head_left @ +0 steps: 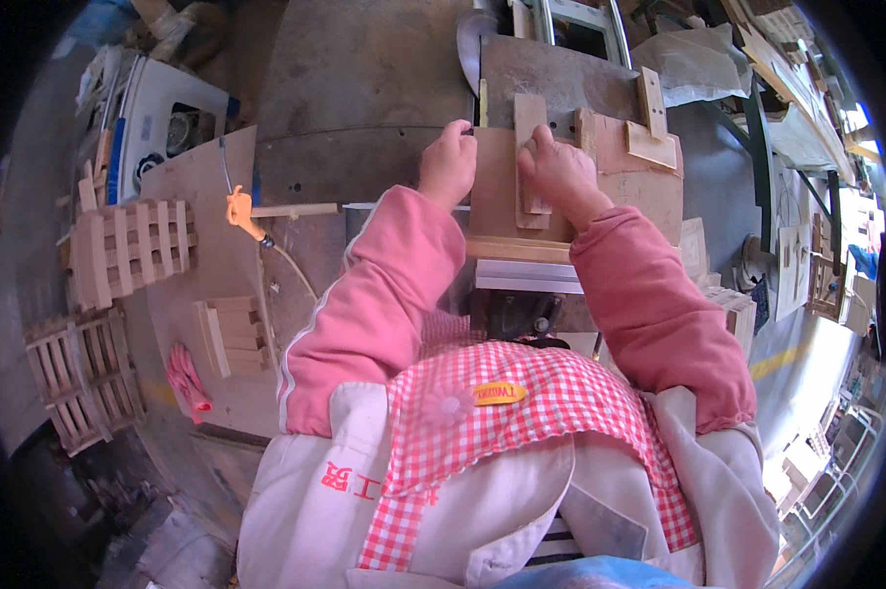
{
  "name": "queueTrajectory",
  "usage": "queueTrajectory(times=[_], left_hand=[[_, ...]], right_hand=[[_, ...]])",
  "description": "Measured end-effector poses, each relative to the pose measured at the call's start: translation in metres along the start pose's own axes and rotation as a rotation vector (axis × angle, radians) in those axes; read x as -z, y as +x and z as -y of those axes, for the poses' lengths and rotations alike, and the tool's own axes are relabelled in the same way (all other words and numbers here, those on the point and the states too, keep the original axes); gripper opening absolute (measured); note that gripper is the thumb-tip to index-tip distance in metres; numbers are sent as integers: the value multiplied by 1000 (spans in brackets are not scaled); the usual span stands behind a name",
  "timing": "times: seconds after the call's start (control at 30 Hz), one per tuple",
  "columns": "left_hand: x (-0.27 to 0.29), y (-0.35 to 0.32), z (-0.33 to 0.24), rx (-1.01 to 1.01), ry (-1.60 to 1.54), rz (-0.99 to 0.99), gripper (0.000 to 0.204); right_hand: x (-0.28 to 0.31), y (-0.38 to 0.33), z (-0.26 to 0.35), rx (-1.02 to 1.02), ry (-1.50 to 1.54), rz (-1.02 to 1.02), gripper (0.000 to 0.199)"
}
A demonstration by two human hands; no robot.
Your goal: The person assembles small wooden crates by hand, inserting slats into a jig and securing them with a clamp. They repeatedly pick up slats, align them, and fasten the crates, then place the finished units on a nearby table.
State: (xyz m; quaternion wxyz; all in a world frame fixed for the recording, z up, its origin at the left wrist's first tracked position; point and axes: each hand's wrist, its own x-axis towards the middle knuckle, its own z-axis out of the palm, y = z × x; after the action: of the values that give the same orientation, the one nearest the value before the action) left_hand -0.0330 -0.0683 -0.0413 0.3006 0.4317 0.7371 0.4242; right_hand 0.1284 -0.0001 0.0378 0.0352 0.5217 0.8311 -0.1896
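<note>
While left hand (448, 167) curls (grip unclear), right fingers (534, 157) clench upon a wooden strip (530, 113).

A workshop where wood is worked can be seen here. In the middle, a big metal table (364, 88) is shown, and by its far part a curved grey piece (469, 54) is seen that looks like a saw blade. A flat wooden board (639, 191) is topped with wooden blocks (651, 103). On the left, pale wooden slats (138, 250) are piled up, and more slats (84, 378) are stacked nearer. An orange air gun (239, 208) is joined to a thin hose (295, 273). On the right, cut wood (732, 309) is piled, and the floor is marked with a yellow line (781, 361).
</note>
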Motion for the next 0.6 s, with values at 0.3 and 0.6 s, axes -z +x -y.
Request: queueTrajectory(times=[0.3, 0.6], left_hand=[[0, -1, 4, -5, 26, 14, 37], [7, -2, -2, 98, -141, 101, 41]], right_hand=[[-6, 13, 4, 59, 20, 1, 36], [-7, -2, -7, 210, -73, 57, 47]])
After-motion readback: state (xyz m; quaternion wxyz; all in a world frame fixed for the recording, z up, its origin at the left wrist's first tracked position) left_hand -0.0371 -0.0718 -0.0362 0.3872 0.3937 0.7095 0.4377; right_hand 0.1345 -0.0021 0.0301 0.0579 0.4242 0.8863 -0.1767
